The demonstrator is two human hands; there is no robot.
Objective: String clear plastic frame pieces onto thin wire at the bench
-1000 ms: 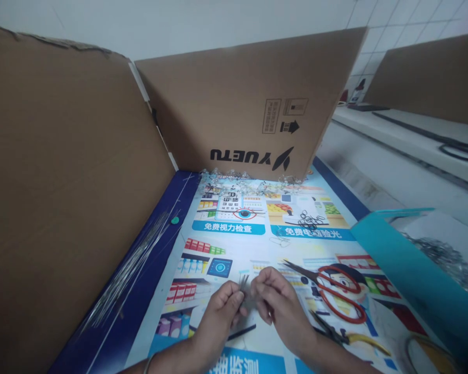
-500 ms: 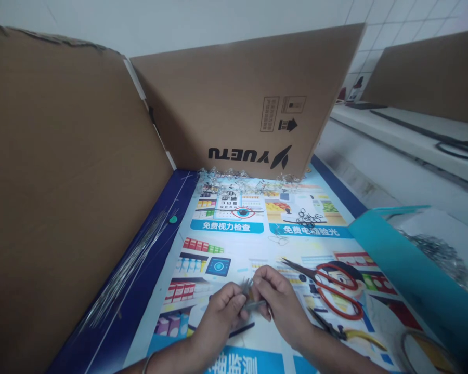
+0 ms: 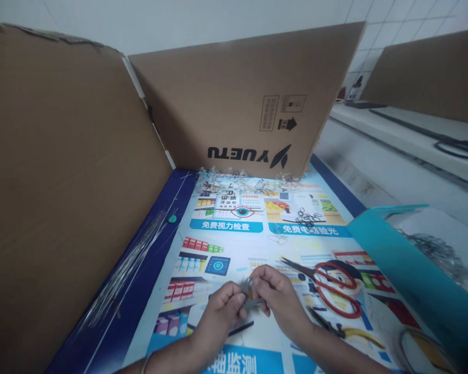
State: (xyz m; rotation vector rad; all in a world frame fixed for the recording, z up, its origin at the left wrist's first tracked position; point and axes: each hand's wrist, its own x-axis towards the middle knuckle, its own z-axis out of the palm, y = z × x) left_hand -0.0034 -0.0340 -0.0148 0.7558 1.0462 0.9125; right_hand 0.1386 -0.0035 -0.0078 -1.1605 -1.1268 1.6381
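My left hand [image 3: 224, 309] is closed, thumb against forefinger, on a small grey piece with thin wire-like ends [image 3: 251, 300]. Its exact kind is blurred and partly covered by the fingers. My right hand [image 3: 275, 293] meets it from the other side, fingers pinched at the upper end of the same piece. Both hands are just above the printed sheet [image 3: 218, 332]. Right of them lie scissors with red handles [image 3: 339, 291], blades pointing left. A tool with a yellow handle [image 3: 362, 335] lies nearer, partly behind my right forearm.
Straight thin wires [image 3: 128, 272] lie along the left. Bent clear or silvery pieces [image 3: 234, 182] line the back cardboard panel [image 3: 234, 98]. Dark small rings [image 3: 306, 218] lie mid-right. A teal box [image 3: 405, 259] with metal pieces stands right. Another cardboard panel [image 3: 62, 156] walls the left.
The hands stay in nearly the same place. The grey piece between them has turned slightly in the fingers; the fingers have shifted a little.
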